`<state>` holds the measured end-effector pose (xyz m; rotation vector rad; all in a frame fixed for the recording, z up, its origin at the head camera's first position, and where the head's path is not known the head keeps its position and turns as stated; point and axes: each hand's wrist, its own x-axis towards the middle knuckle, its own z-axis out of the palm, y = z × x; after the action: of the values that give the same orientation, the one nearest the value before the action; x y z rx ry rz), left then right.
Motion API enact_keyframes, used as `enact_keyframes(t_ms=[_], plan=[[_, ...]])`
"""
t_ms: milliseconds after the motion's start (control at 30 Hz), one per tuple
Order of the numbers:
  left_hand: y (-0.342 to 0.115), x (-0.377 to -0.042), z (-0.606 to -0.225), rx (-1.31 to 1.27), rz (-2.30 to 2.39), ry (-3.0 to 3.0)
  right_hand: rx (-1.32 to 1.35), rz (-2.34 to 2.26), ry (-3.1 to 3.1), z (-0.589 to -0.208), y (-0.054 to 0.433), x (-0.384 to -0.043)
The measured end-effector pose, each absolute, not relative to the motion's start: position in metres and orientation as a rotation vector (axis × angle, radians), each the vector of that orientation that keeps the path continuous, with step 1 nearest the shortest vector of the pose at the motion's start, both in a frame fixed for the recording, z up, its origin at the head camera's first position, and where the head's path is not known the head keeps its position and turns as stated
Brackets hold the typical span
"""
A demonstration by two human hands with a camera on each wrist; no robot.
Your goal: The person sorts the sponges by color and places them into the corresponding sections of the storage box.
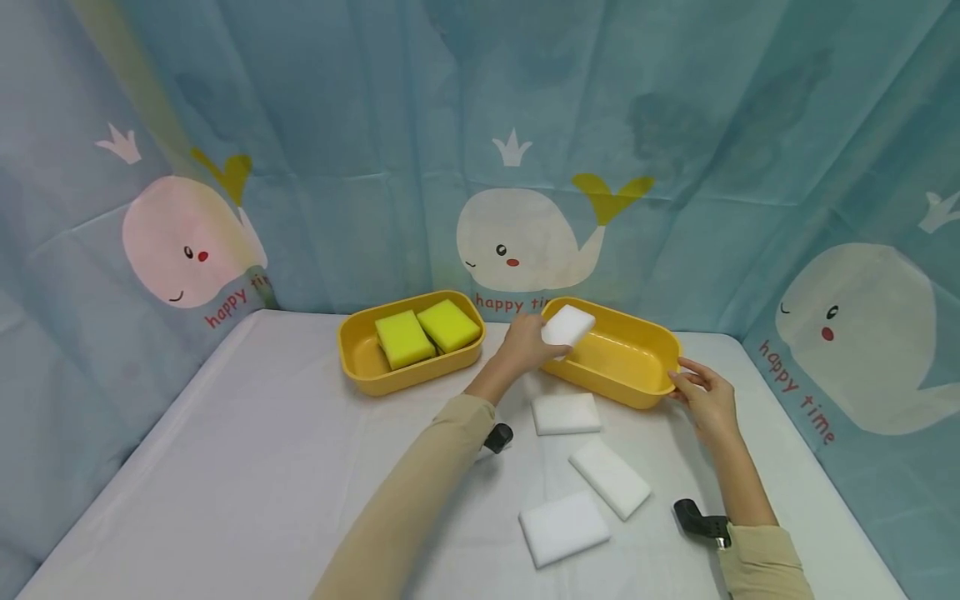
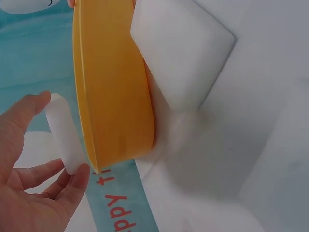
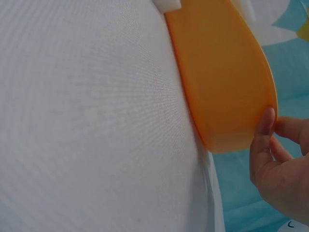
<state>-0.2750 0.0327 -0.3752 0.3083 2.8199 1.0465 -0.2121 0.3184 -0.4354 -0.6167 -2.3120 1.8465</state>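
My left hand (image 1: 527, 342) pinches a white sponge (image 1: 570, 326) between thumb and fingers, over the left end of the right-hand yellow tray (image 1: 630, 354). The left wrist view shows that sponge (image 2: 66, 133) held by its edges beside the tray's rim (image 2: 86, 96). At the tray's other end, my right hand (image 1: 708, 402) grips the rim, thumb on the outer wall, as the right wrist view (image 3: 285, 164) also shows. Three more white sponges lie on the table in front of the tray: a near one (image 1: 564, 528), a slanted one (image 1: 611, 478) and one close to the tray (image 1: 567, 414).
To the left stands a second yellow tray (image 1: 360, 367) with two yellow-green sponges (image 1: 405, 339) in it. A white cloth (image 1: 247, 467) covers the table. Behind and at the sides hangs a blue curtain (image 1: 360, 208) with printed whales.
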Motion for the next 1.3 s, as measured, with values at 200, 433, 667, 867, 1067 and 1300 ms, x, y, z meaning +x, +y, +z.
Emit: enact_keyframes(t_ms=[200,433,667,867,1067,1300], plan=[[0.041,-0.279,-0.375,0.268,1.024,2.837,-0.609,1.844,-2.312,-0.433,0.318,-0.211],[0.051,-0.283,-0.374,0.27,0.965,2.903,-0.617,1.845,-2.32,-0.431,0.317,-0.211],[0.057,-0.287,-0.377,0.262,0.913,2.924,-0.587,1.858,-2.309,-0.432,0.318,-0.21],[0.061,-0.29,-0.384,0.258,0.896,2.935,-0.565,1.859,-2.294,-0.434,0.319,-0.21],[0.066,-0.29,-0.389,0.246,0.889,2.946,-0.573,1.865,-2.281,-0.436,0.32,-0.212],[0.067,-0.289,-0.39,0.227,0.965,2.926,-0.569,1.847,-2.291,-0.435,0.32,-0.212]])
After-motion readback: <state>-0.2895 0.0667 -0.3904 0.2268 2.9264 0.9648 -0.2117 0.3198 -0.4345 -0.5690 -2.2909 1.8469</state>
